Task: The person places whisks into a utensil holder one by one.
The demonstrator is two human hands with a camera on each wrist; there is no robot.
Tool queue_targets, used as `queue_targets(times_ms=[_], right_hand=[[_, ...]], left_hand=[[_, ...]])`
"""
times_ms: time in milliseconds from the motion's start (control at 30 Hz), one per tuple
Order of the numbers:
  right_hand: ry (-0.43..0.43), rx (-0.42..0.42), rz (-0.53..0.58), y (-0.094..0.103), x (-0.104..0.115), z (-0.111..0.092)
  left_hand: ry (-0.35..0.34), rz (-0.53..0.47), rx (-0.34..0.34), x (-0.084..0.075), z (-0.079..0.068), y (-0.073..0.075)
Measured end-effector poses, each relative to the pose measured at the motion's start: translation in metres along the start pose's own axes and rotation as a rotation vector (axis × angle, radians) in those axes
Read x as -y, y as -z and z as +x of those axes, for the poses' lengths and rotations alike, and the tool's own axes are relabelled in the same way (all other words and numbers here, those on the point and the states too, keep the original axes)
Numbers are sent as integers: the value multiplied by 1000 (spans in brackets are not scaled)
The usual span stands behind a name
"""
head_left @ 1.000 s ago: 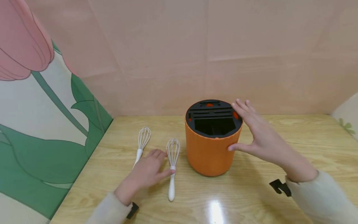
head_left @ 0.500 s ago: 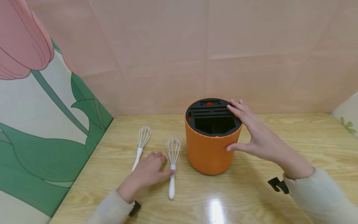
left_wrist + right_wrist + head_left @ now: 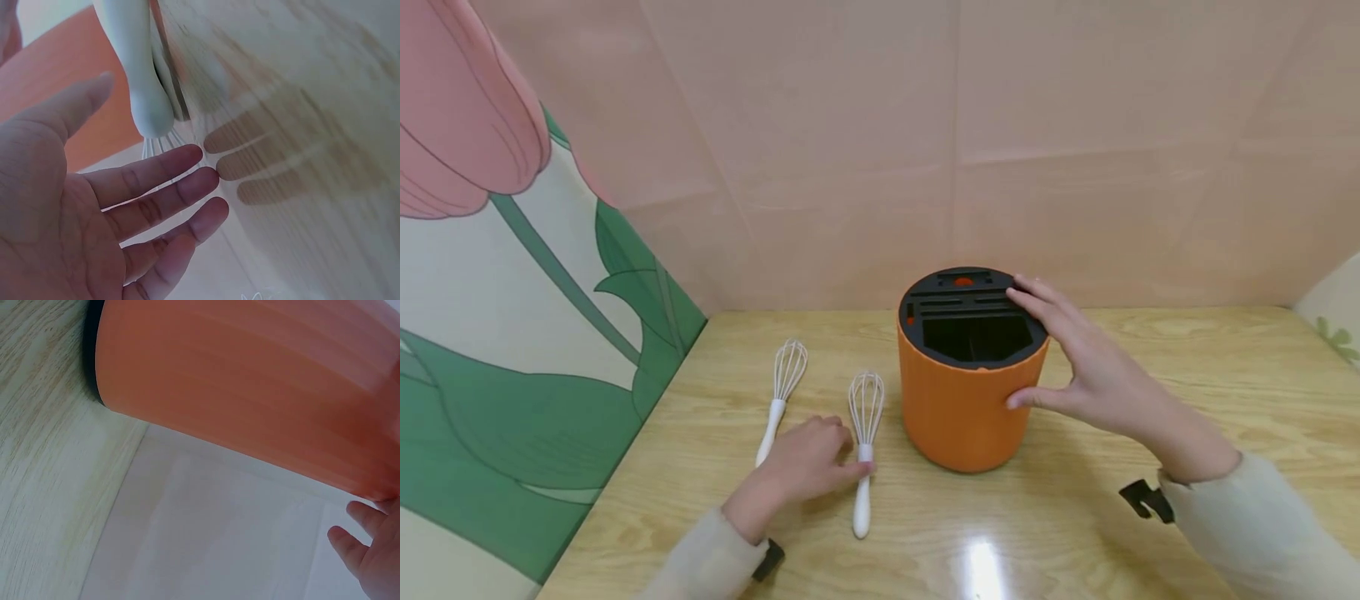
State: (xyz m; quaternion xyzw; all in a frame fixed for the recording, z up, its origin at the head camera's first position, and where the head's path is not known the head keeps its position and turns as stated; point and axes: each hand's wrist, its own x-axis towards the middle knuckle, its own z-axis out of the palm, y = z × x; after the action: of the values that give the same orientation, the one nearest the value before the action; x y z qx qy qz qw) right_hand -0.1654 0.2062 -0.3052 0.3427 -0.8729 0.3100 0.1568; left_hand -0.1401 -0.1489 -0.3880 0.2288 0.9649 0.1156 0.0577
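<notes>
On the table, my left hand (image 3: 805, 462) reaches between two white-handled wire whisks. Its thumb lies over the handle of the right whisk (image 3: 862, 504) in the head view. The left wrist view shows extended, slightly bent fingers beside that whisk's handle (image 3: 139, 69), nothing enclosed by them. The other whisk (image 3: 770, 429) lies to the left, its handle end hidden behind the hand. My right hand (image 3: 1101, 379) rests spread against an upright orange utensil holder (image 3: 966, 417), thumb on its front side, fingers along the rim of its black slotted top.
The wood-grain table (image 3: 1210, 358) meets a pinkish covered wall (image 3: 850, 167) behind the holder. On the left stands a panel with a tulip print (image 3: 512, 425). Light glares off the tabletop near the front.
My right fingers have drawn in closer over the holder's rim. The left hand has shifted slightly right and toward me. Both whisks and the holder stay in place.
</notes>
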Motion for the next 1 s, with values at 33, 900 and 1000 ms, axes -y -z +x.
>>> queue_targets(times_ms=[33,900,1000], right_hand=[[4,-1,-11,0,0,0],[19,-11,-8,-2,-5,-2],[9,-4,2,-2,-4,-2]], left_hand=[[0,1,-1,-1,0,0],[12,-37,15,-4,7,0],[15,-64,14,-1,6,-1]])
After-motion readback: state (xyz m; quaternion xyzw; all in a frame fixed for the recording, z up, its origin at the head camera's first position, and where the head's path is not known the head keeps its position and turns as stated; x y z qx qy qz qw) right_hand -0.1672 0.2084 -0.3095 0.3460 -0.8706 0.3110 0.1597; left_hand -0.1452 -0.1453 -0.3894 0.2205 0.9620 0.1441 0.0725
